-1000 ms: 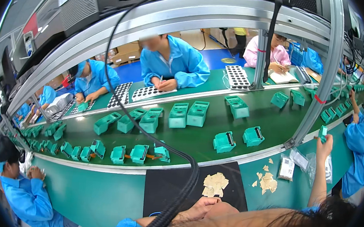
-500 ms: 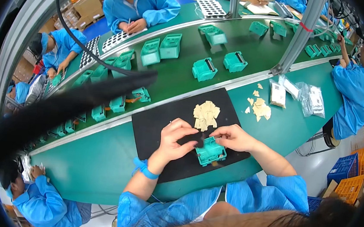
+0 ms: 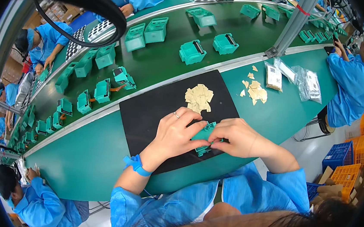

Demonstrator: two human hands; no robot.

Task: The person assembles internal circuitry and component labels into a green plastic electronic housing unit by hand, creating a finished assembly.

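Observation:
A teal-green plastic housing [image 3: 201, 134] lies on the black mat [image 3: 141, 131] in front of me, largely covered by my fingers. My left hand [image 3: 176, 132], with a ring and a blue wrist strap [image 3: 137, 165], grips its left side between thumb and forefinger. Over its right part, my right hand [image 3: 240, 138] is closed, thumb and fingertips pinched together at the near edge. Whether a small part sits in that pinch is hidden. Just beyond my left hand is a heap of cream-coloured small pieces [image 3: 199, 97].
More cream scraps [image 3: 256, 92] and clear bags with white packs [image 3: 274, 76] lie to the right. Across the metal rail, several green housings [image 3: 192, 52] stand on the dark green belt [image 3: 164, 64]. A metal post [image 3: 291, 32] rises at the right. Co-workers in blue sit around.
My right hand has come down from the housing's far edge to its near edge, and my left hand has closed in over its left side. The view has shifted a little.

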